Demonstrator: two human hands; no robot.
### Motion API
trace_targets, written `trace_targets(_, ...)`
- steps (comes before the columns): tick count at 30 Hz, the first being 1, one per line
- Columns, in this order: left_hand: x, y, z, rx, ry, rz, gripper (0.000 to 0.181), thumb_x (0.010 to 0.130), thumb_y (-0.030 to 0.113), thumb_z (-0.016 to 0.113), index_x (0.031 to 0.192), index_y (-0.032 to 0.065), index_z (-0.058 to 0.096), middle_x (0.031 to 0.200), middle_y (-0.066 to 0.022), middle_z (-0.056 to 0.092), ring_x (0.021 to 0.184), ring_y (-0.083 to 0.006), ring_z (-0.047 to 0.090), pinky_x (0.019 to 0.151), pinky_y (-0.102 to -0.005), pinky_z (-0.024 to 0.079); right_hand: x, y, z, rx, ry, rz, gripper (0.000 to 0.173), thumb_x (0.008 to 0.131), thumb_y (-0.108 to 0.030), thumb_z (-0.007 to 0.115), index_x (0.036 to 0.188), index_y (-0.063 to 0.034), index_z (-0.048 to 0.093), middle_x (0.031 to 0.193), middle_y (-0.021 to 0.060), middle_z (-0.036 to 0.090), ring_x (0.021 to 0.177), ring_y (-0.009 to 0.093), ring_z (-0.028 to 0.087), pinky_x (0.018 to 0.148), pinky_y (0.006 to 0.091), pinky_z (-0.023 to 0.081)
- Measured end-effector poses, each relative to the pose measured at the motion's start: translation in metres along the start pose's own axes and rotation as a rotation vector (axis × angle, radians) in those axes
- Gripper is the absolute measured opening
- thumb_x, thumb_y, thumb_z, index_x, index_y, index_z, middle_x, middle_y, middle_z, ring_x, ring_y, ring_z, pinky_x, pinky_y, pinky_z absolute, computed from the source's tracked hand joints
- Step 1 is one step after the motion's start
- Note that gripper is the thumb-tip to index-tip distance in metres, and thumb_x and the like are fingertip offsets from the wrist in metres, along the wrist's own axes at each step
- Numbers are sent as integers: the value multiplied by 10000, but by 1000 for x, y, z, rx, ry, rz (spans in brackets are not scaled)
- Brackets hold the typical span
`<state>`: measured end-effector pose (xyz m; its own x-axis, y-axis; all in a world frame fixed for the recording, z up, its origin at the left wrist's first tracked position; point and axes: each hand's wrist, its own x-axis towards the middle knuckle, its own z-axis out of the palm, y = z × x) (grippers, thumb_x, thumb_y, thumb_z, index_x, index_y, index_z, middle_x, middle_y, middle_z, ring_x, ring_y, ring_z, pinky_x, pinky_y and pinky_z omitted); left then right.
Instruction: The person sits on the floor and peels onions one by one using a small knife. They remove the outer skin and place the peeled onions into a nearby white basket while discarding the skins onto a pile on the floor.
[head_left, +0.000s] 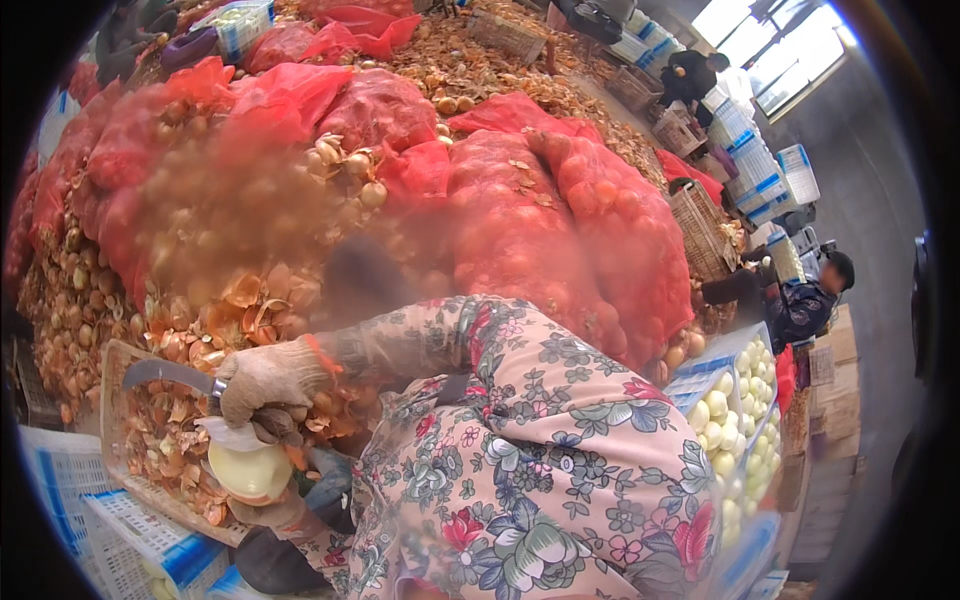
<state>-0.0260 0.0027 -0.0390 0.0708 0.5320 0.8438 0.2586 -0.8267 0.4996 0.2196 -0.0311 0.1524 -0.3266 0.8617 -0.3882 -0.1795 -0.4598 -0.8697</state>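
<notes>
My right hand (266, 379), in a beige knit work glove, grips a knife (169, 375) whose curved blade points left, away from the onion. Just below it, a mostly peeled pale onion (249, 471) rests in my gloved left hand (274, 514), which is partly hidden behind it. A thin whitish layer (221, 433) stands off the onion's top, touching my right fingers. Both hands are over the near side of a shallow plastic crate (112, 390) strewn with brown onion skins (169, 431). Floral sleeves cover my arms.
Full red mesh sacks of onions (517, 217) lie beyond my right arm. Loose unpeeled onions (82, 277) are heaped at left. White-blue baskets (154, 529) stand below the crate; others at right hold peeled onions (720, 427). A co-worker (802, 307) sits at right.
</notes>
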Motion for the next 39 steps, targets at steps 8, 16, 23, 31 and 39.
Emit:
trace_targets(8, 34, 26, 2, -733, -493, -1086, 892, 728, 305, 875, 1432, 85, 373, 1355, -126, 513, 1174, -324, 554, 931, -474, 490, -10, 15, -1, -159, -25, -228, 144, 805, -132, 634, 836, 0, 682, 650, 51, 661, 552, 123, 630, 500, 288, 517)
trace_targets(16, -12, 17, 19, -354, -287, -607, 810, 894, 684, 465, 1432, 79, 427, 1370, -131, 529, 1226, -288, 543, 957, -473, 506, 23, 36, -17, 263, 65, -205, 205, 866, -198, 589, 871, -4, 657, 707, 66, 655, 593, 142, 627, 534, 309, 526)
trace_targets(23, 37, 31, 12, -1557, 282, -1233, 911, 843, 764, 476, 1444, 81, 435, 1379, -115, 540, 1231, -302, 558, 998, -494, 507, 60, 75, -138, 659, -66, -340, 232, 938, -183, 493, 925, 10, 622, 702, 58, 620, 556, 133, 586, 503, 262, 500)
trace_targets(31, 72, 32, -18, -1264, 23, -1017, 780, 885, 533, 650, 1445, 43, 419, 1379, -146, 538, 1234, -309, 568, 960, -470, 542, 93, 14, -116, 23, 629, -310, 221, 960, -192, 596, 1010, 21, 624, 785, 73, 658, 505, 83, 538, 418, 234, 385)
trace_targets(39, 75, 52, -21, -1043, 83, -1125, 707, 903, 380, 686, 1437, 10, 406, 1385, -151, 521, 1253, -301, 544, 1067, -442, 439, 36, 50, 31, -692, 477, -387, 260, 898, -217, 691, 1109, -66, 673, 850, 84, 711, 719, 180, 690, 656, 326, 540)
